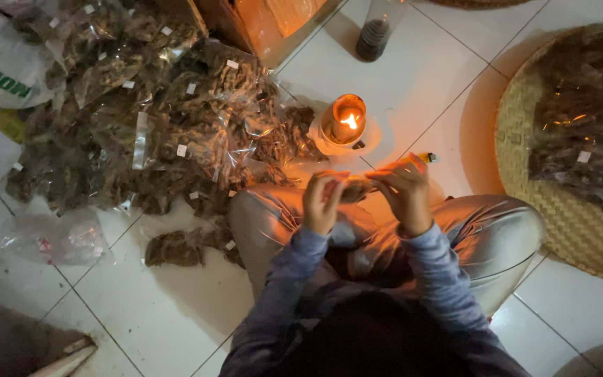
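My left hand point(322, 199) and my right hand point(405, 192) are raised together over my crossed legs, both gripping a small clear plastic packet point(354, 187) of dark dried material between them. The packet is held a little in front of a lit candle point(344, 120) that burns in a jar on the white tiled floor point(176, 307). A small yellow lighter point(423, 158) lies on the floor just beyond my right hand.
A big heap of filled clear packets point(141, 119) covers the floor at the left. A round woven tray point(581, 223) with more packets sits at the right. An orange box point(266, 24) and a dark bottle point(375, 35) stand at the back.
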The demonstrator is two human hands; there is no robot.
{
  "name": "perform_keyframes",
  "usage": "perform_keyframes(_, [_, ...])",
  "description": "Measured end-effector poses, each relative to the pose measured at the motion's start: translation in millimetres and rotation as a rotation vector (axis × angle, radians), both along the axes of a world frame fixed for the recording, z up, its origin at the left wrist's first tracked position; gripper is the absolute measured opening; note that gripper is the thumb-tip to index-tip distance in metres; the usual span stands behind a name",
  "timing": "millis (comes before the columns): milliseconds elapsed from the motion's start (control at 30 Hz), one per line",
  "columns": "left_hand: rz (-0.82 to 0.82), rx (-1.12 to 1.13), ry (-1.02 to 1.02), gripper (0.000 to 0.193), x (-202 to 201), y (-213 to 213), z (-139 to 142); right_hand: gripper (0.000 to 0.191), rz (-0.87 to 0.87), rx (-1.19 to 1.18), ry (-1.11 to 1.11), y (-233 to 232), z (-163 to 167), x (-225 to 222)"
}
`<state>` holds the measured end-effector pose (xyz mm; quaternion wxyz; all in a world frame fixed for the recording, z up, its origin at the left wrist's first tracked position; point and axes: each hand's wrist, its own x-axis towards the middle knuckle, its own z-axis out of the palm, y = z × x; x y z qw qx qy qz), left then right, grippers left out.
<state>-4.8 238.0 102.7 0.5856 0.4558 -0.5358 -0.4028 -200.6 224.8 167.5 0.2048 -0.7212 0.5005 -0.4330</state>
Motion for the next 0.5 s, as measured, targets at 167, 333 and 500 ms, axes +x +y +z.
perform_keyframes(167, [0.164, 0.183, 0.157, 0.018, 66, 4, 19, 0.01, -0.001, -0.033, 0.146, 15, -33, -62])
perform_keyframes(333, [0.391, -0.275, 0.084, 0.021, 171, -86, 116, 0.011, -0.089, 0.216, 0.016, 18, -67, -76])
perform_keyframes(500, [0.689, -0.576, -0.459, 0.027, 198, -127, 178, 0.012, -0.017, 0.164, -0.095, -6, -75, -112])
